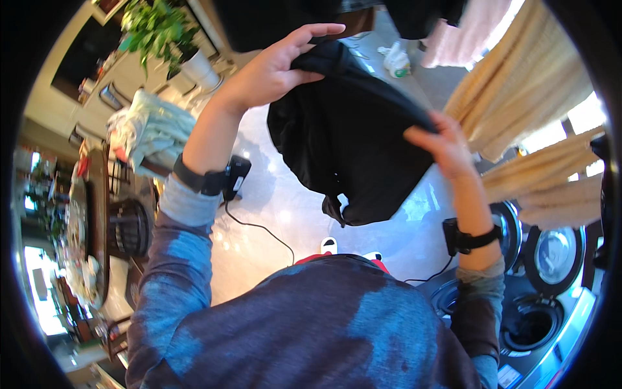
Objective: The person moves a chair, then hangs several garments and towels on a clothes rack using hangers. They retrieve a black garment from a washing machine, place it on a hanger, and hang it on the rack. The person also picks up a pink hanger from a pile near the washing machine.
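Observation:
A black cloth garment (359, 131) hangs in the air before me, stretched between my two hands. My left hand (286, 63) grips its upper left edge, thumb under the fabric and the index finger extended. On the other side, my right hand (444, 143) pinches the upper right edge. The lower part droops loosely over the floor, with a small gap showing near its bottom hem. Which kind of garment it is, I cannot tell. Other dark clothing (282, 19) hangs just beyond my left hand at the top.
Washing machines with round doors (554, 255) swung open stand at lower right. Beige towels (515, 82) hang at right. A pile of folded cloth (160, 131) lies at left, near a potted plant (199, 68) and a dark round table (99, 233). A white plastic bag (396, 61) sits beyond.

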`<state>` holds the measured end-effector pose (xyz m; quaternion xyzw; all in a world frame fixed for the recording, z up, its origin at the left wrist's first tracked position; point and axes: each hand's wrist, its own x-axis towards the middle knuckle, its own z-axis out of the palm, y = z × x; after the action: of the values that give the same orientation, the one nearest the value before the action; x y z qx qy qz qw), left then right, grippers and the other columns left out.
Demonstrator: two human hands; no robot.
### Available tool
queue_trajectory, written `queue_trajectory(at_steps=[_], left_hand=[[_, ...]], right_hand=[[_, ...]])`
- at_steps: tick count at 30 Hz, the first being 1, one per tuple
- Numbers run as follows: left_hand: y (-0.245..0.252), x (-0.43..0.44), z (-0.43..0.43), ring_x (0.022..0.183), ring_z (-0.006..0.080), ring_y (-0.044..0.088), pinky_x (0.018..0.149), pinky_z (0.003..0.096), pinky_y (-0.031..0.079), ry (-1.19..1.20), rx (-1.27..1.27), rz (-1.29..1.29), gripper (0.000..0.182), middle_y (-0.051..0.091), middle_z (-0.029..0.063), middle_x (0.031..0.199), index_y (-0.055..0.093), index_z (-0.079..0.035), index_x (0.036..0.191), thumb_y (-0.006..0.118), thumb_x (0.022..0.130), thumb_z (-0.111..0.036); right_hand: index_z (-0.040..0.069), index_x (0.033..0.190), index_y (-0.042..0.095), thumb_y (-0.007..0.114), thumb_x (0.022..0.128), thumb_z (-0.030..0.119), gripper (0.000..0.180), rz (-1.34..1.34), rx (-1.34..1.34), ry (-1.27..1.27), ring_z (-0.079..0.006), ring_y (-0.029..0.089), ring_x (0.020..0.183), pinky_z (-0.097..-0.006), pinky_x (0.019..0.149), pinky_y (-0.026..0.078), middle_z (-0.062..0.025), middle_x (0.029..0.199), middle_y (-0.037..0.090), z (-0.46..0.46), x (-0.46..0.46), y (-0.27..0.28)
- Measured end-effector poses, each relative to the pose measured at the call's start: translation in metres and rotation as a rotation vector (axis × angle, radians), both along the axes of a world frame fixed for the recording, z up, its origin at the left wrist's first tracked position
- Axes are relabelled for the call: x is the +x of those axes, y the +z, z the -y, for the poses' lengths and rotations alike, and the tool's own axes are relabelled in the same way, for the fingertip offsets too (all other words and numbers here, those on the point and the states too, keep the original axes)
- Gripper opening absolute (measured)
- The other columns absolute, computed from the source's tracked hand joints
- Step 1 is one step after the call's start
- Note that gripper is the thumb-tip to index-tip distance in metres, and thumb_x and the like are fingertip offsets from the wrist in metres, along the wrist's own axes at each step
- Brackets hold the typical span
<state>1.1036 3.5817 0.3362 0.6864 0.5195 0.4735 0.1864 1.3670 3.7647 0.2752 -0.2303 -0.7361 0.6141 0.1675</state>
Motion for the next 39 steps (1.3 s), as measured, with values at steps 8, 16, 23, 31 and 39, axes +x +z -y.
queue_trajectory(at_steps=[8, 16, 23, 31, 39], left_hand=[[-0.142, -0.04, 0.042, 0.096, 0.0219, 0.062, 0.089, 0.0386, 0.048, 0.204, -0.532, -0.278, 0.033, 0.068, 0.0136, 0.098, 0.066, -0.008, 0.112, 0.068, 0.089, -0.031], [0.037, -0.09, 0.036, 0.079, 0.0107, 0.063, 0.075, 0.0254, 0.051, 0.349, 0.061, -0.106, 0.025, 0.065, 0.002, 0.083, 0.064, -0.007, 0.094, 0.058, 0.097, -0.031], [-0.141, 0.032, 0.041, 0.078, 0.0294, 0.066, 0.07, 0.0453, 0.053, 0.223, -0.626, -1.004, 0.027, 0.069, 0.0111, 0.085, 0.071, -0.011, 0.095, 0.07, 0.08, -0.033], [-0.039, 0.027, 0.035, 0.075, 0.0139, 0.061, 0.074, 0.0283, 0.049, -0.04, -0.494, -0.147, 0.016, 0.065, 0.0068, 0.075, 0.068, 0.0, 0.091, 0.065, 0.075, 0.001], [0.05, 0.098, -0.029, 0.072, 0.0008, 0.051, 0.065, 0.013, 0.036, 0.298, 0.283, 0.0, 0.016, 0.061, -0.0016, 0.085, 0.06, -0.001, 0.104, 0.063, 0.088, 0.0]], right_hand=[[0.002, 0.09, 0.062, 0.072, 0.078, 0.007, 0.017, -0.045, 0.495, 0.379, -0.0079, 0.056, 0.079, -0.0243, 0.071, 0.046, 0.0004, 0.08, 0.056, -0.015, -0.011, 0.061], [0.007, 0.125, 0.059, 0.059, 0.088, 0.001, 0.037, -0.084, 1.012, 0.057, -0.0216, 0.052, 0.122, -0.0325, 0.107, 0.037, -0.0079, 0.128, 0.059, -0.094, 0.038, 0.108], [0.008, 0.111, 0.061, 0.053, 0.093, 0.022, 0.025, 0.727, 1.057, -0.031, -0.0321, 0.065, 0.091, -0.0455, 0.078, 0.051, -0.014, 0.093, 0.066, 0.024, 0.108, -0.084], [0.003, 0.088, 0.063, 0.076, 0.078, 0.025, 0.028, 0.407, 0.426, 0.149, -0.0244, 0.056, 0.072, -0.0367, 0.067, 0.046, -0.0122, 0.072, 0.058, -0.005, 0.229, -0.048], [0.006, 0.095, 0.052, 0.083, 0.066, 0.01, 0.043, 0.115, 1.674, -0.957, -0.0287, 0.055, 0.088, -0.0357, 0.072, 0.046, -0.0134, 0.102, 0.05, -0.018, 0.27, 0.114]])
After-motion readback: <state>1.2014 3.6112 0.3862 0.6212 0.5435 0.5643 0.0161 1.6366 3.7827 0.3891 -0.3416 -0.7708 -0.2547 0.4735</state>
